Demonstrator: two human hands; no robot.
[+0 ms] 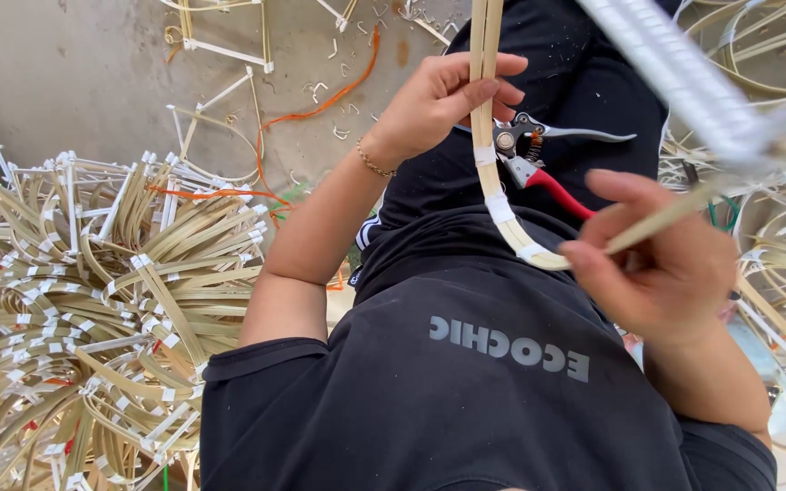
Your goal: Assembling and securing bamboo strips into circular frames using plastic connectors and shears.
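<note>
Left hand point(443, 95) pinches the taped bamboo strip point(500, 211) upright and right hand point(670, 264) is closed round its right end, seemingly mid-bend; tightening the curve calls for firm grips, clear of the red-handled pruning shears point(539, 164).

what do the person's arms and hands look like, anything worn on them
Both hands are bare, no gloves. The left hand has a thin gold-coloured bead bracelet at the wrist. The right hand shows no ring or band that can be made out. Both arms are bare below short black sleeves of a black T-shirt.
</note>
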